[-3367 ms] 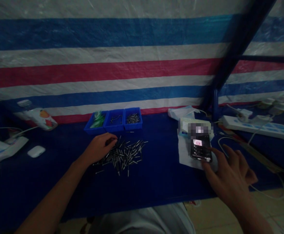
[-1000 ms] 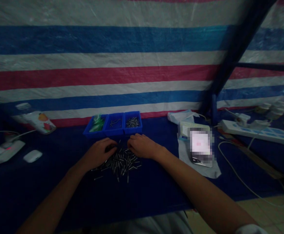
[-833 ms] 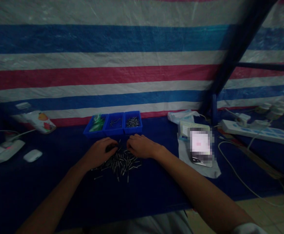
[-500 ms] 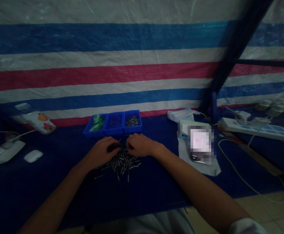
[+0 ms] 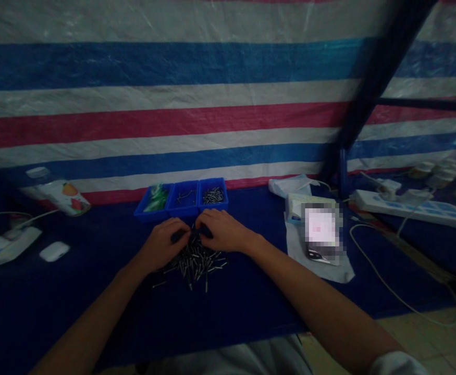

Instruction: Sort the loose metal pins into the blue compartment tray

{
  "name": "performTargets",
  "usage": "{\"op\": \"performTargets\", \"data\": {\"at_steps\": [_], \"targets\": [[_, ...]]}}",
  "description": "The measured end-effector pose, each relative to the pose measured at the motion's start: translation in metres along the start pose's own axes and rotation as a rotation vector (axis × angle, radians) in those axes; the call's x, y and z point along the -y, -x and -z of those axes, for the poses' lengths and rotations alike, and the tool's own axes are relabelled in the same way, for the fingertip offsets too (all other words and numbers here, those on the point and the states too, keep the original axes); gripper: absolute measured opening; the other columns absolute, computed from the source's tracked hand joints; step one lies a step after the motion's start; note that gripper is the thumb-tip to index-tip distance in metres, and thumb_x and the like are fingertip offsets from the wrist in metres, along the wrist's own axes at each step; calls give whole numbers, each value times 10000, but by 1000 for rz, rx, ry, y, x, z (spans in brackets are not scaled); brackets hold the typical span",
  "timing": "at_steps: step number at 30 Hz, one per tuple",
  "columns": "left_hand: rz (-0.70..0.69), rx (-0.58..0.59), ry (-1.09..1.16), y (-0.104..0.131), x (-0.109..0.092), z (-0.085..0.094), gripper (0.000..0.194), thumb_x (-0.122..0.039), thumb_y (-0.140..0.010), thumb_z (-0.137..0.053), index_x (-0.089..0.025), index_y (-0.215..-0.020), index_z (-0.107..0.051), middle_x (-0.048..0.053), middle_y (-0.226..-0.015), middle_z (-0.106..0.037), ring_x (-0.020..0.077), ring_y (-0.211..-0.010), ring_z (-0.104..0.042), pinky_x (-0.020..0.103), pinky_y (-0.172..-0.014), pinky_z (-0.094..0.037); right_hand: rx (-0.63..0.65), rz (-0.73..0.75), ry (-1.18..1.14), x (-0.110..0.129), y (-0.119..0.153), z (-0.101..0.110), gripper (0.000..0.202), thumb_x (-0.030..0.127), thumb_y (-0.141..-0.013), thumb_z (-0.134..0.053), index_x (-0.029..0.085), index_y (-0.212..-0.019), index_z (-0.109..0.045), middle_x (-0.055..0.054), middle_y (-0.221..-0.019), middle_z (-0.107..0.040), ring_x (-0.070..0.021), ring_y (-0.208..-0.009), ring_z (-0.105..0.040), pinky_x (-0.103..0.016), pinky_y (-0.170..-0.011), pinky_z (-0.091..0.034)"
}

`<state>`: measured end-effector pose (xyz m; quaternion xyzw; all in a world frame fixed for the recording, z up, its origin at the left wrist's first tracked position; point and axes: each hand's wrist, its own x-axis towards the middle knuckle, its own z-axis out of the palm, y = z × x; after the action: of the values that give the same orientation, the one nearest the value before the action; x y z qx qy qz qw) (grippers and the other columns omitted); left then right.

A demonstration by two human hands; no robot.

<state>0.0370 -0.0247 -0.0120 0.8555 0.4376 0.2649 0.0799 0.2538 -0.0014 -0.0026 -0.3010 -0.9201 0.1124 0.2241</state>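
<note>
A loose pile of slim metal pins (image 5: 198,263), which look like blind rivets, lies on the dark blue table. At the pile's far left edge, my left hand (image 5: 167,240) has its thumb and index finger pinched together. My right hand (image 5: 223,232) is at the far right edge, fingers curled in towards the left fingertips, which they nearly meet. Whatever sits between the fingertips is too small and dark to make out. Just beyond the hands stands a blue three-part tray (image 5: 183,212); small metal pieces (image 5: 212,195) fill its right compartment.
Green plastic packets (image 5: 157,199) lie in the tray's left compartment, a few thin pieces in the middle one. To the left are a bottle (image 5: 65,198) and a white case (image 5: 54,251). A tissue box (image 5: 295,207), power strip (image 5: 411,208) and cable lie right.
My right hand has shifted slightly left and up, its fingertips coming closer to my left ones. My left hand stays almost in place. The pile looks the same.
</note>
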Motion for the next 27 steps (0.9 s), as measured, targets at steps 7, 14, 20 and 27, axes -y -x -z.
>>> {"op": "performTargets", "data": {"at_steps": [7, 14, 20, 27], "targets": [[-2, -81, 50, 0, -9, 1, 174, -275, -897, -488, -188, -790, -595, 19, -763, -629, 162, -718, -585, 283, -686, -446, -89, 76, -69, 12, -4, 1, 128, 157, -864, -527, 178, -989, -540, -45, -974, -620, -151, -888, -522, -289, -784, -358], [24, -116, 118, 1, -11, 1, 192, -279, -902, -494, -184, -774, -600, 19, -751, -633, 160, -710, -584, 275, -677, -455, -99, 132, 23, 15, -2, 0, 87, 156, -913, -480, 166, -950, -559, -58, -934, -623, -157, -855, -513, -302, -804, -372], [46, -170, 58, 0, -5, 2, 196, -316, -913, -512, -181, -844, -636, 45, -846, -669, 191, -814, -609, 321, -771, -462, -239, 107, -53, 5, 0, 0, 291, 114, -940, -418, 146, -1195, -555, -96, -1104, -645, -164, -995, -549, -338, -913, -408], [70, -167, -46, -2, -3, 6, 226, -317, -904, -476, -187, -819, -640, 47, -829, -682, 199, -816, -602, 336, -786, -459, -434, -64, -332, -4, -1, 0, 246, 192, -937, -470, 192, -1082, -669, -59, -1072, -701, -143, -986, -631, -325, -899, -473]]}}
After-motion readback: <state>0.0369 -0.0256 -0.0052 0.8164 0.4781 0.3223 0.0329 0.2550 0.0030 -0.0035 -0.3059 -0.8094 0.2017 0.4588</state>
